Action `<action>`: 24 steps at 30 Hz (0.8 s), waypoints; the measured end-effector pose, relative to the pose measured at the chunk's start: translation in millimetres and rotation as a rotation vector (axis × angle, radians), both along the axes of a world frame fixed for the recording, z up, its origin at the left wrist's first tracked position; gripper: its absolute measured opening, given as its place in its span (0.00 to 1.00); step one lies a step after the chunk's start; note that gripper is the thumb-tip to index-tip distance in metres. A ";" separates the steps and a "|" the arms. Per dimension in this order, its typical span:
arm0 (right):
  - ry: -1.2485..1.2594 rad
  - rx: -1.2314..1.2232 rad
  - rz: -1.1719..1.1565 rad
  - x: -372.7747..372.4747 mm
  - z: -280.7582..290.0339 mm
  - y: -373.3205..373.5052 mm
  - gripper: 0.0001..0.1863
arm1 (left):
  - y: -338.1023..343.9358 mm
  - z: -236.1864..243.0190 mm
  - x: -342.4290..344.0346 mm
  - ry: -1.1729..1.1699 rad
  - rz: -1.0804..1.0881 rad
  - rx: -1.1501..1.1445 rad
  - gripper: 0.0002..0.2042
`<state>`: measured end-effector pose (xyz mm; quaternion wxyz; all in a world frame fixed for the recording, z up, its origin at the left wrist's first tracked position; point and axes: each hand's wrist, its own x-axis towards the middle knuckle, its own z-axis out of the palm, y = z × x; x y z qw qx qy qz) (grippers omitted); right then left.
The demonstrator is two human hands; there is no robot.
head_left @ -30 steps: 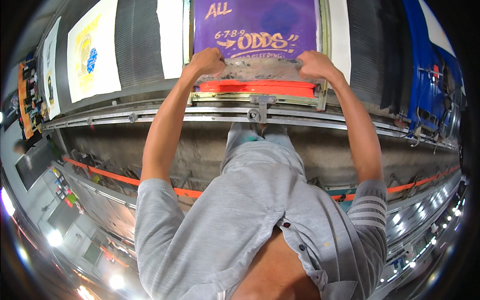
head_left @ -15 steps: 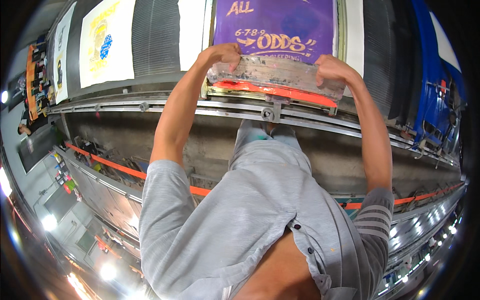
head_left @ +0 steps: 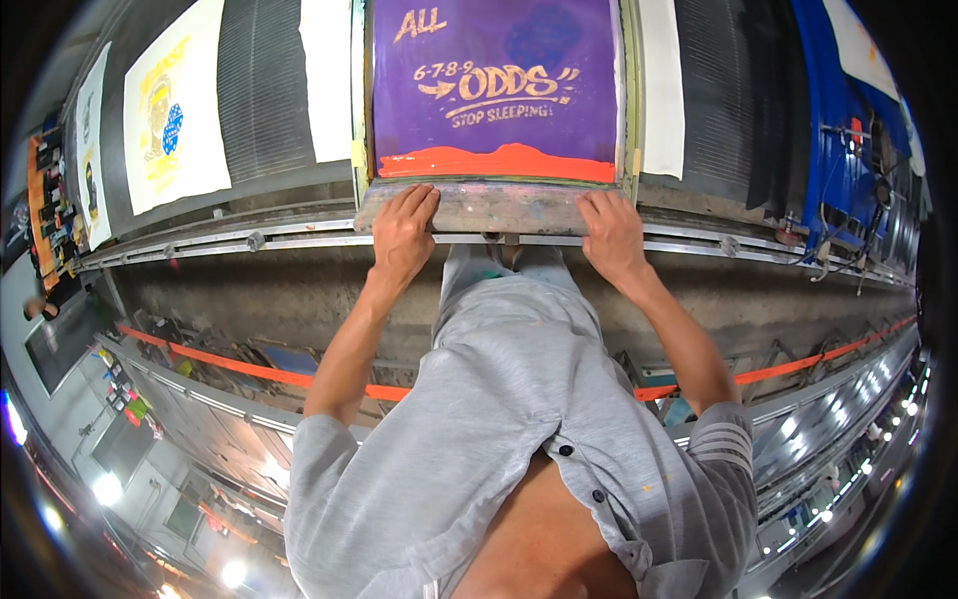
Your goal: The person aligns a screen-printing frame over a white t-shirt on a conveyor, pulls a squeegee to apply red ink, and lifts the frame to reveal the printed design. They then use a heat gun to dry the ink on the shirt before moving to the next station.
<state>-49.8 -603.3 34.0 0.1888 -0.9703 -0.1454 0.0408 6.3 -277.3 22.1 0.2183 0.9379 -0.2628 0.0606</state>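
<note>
Fingers [head_left: 417, 200] grip squeegee [head_left: 496, 208] below purple screen [head_left: 494, 85].

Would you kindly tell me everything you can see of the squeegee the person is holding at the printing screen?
The squeegee is a long, straight bar, seemingly wood, grey and smeared with old ink. It lies crosswise along the near edge of the purple screen, just below a band of orange ink. The left hand grips it near its left end, the right hand near its right end, fingers laid over the top. Its blade is hidden.
</note>
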 end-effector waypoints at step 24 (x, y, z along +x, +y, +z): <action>0.784 -0.007 0.069 173.2 -29.2 -27.4 0.17 | -13.0 -28.7 172.2 1.003 -0.050 0.490 0.30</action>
